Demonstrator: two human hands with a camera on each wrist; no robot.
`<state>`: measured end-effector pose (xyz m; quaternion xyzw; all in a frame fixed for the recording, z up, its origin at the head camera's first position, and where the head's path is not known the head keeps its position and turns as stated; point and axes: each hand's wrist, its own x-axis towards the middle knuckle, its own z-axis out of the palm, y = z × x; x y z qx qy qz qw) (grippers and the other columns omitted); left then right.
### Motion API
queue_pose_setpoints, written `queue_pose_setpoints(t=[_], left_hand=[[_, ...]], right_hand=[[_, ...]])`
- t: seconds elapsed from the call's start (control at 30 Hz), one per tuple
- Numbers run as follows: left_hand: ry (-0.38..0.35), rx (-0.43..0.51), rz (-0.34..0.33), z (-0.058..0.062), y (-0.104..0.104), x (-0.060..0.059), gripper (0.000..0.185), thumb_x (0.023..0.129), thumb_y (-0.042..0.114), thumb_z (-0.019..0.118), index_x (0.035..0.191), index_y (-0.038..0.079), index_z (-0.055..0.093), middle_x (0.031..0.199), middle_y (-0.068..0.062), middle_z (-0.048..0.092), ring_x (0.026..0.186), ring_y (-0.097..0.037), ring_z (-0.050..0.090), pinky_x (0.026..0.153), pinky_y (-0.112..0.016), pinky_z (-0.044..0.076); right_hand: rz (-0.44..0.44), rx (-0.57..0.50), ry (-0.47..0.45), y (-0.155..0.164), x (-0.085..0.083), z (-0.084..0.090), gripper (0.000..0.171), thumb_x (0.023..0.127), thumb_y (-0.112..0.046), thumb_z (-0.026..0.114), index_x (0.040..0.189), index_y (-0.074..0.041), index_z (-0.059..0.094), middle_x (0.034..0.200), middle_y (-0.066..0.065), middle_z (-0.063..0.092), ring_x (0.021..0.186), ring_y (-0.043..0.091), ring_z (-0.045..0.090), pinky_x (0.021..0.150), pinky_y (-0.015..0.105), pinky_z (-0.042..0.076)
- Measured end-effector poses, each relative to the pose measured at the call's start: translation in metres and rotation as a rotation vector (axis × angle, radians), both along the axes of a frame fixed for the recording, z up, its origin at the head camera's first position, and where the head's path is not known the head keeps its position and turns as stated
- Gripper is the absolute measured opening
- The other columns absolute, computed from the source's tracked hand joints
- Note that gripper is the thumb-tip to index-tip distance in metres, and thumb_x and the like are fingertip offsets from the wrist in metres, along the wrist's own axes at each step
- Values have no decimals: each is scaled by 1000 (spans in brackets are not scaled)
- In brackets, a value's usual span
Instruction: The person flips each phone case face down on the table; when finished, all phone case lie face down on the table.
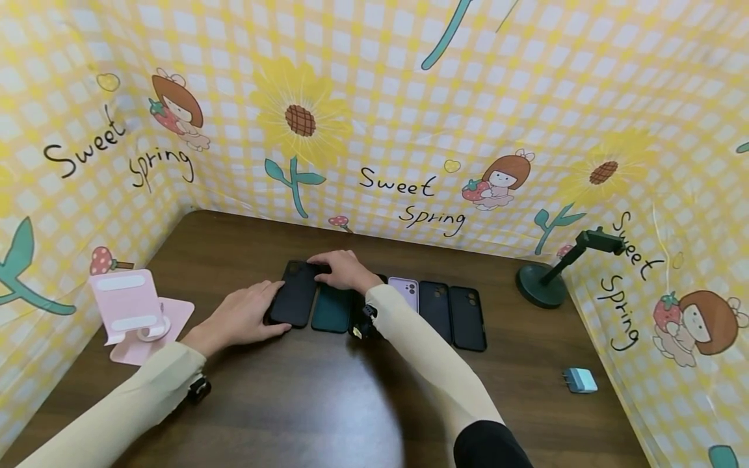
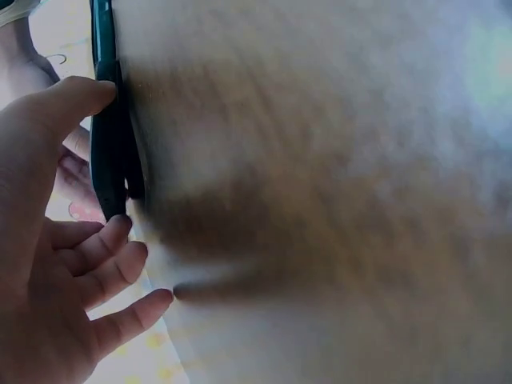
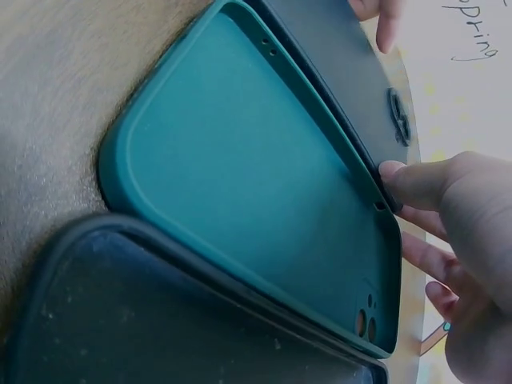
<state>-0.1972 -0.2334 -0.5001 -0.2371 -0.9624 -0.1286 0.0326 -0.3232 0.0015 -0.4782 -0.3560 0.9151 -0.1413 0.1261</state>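
1. Head view shows the left hand gripping the near left edge of a black phone case, thumb on one side and fingers curled beneath; the left wrist view shows that thumb and the fingertips pressed to the case's thin edge.
2. The right hand pinches the far end of the same case, so the grip of both hands is narrow and closed around it.
3. The black phone case sits at the left end of a row on the desk, its right edge overlapping or touching the teal case; the right wrist view shows the teal one lying open side up.
4. Further right lie a lilac case and two dark cases, edges close together.
5. Bare desk spreads wide toward the near edge; a pink stand stands left, well apart.
6. A dark round-based holder and a small blue-white charger sit far right, well apart.
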Motion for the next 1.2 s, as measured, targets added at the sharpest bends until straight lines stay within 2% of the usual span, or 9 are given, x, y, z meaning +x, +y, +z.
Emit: queue_pose_setpoints(t=[0.23, 0.37, 0.5, 0.63, 0.7, 0.77, 0.97, 1.2], left_hand=[[-49, -44, 4, -1, 5, -1, 89, 86, 61, 73, 145, -2, 52, 132, -23, 64, 114, -38, 67, 94, -55, 55], [-105, -41, 13, 4, 6, 1, 87, 87, 57, 75, 147, -1, 51, 133, -23, 62, 117, -39, 65, 95, -56, 54], [-155, -27, 11, 13, 9, 5, 85, 86, 51, 78, 149, 1, 49, 127, -21, 58, 112, -36, 61, 90, -54, 53], [-100, 22, -10, 20, 17, 9, 76, 85, 47, 82, 145, 8, 57, 118, -12, 56, 102, -25, 54, 84, -46, 51], [-52, 52, -42, 25, 23, 8, 65, 85, 43, 83, 138, 13, 64, 114, -7, 57, 100, -22, 53, 83, -44, 50], [-34, 71, -82, 25, 33, 8, 53, 84, 40, 84, 130, 16, 70, 111, -3, 59, 99, -21, 53, 82, -42, 49], [-19, -9, -189, 19, 55, 0, 27, 84, 34, 85, 107, 21, 79, 108, 0, 63, 96, -19, 53, 81, -39, 48], [13, -31, -192, 12, 68, -4, 13, 82, 31, 86, 90, 23, 79, 101, 4, 65, 93, -17, 54, 79, -38, 48]], right_hand=[[32, 56, 49, 0, 5, 3, 40, 104, -31, 61, 144, -28, 62, 149, -7, 60, 140, 15, 54, 118, 45, 35], [56, 76, 66, 4, 6, 5, 41, 104, -35, 60, 145, -27, 61, 151, -5, 59, 141, 15, 53, 115, 46, 35], [40, 57, 63, 18, 3, 10, 41, 104, -36, 60, 144, -27, 62, 148, -4, 60, 139, 15, 53, 112, 46, 35], [-24, 36, 33, 38, -3, 15, 38, 104, -33, 61, 141, -24, 65, 141, -6, 66, 134, 15, 57, 112, 45, 35], [-58, 28, 11, 46, -5, 18, 36, 103, -34, 63, 137, -23, 67, 137, -6, 69, 131, 16, 59, 111, 45, 35], [-80, 25, -12, 54, -6, 14, 34, 102, -34, 64, 134, -23, 70, 134, -5, 71, 128, 16, 61, 110, 45, 35], [-98, 10, 3, 65, -6, 1, 29, 102, -34, 65, 127, -24, 74, 128, -5, 72, 122, 16, 63, 108, 45, 35], [-147, -10, 38, 71, -6, -7, 25, 103, -31, 63, 124, -25, 76, 126, -5, 74, 119, 17, 64, 108, 46, 34]])
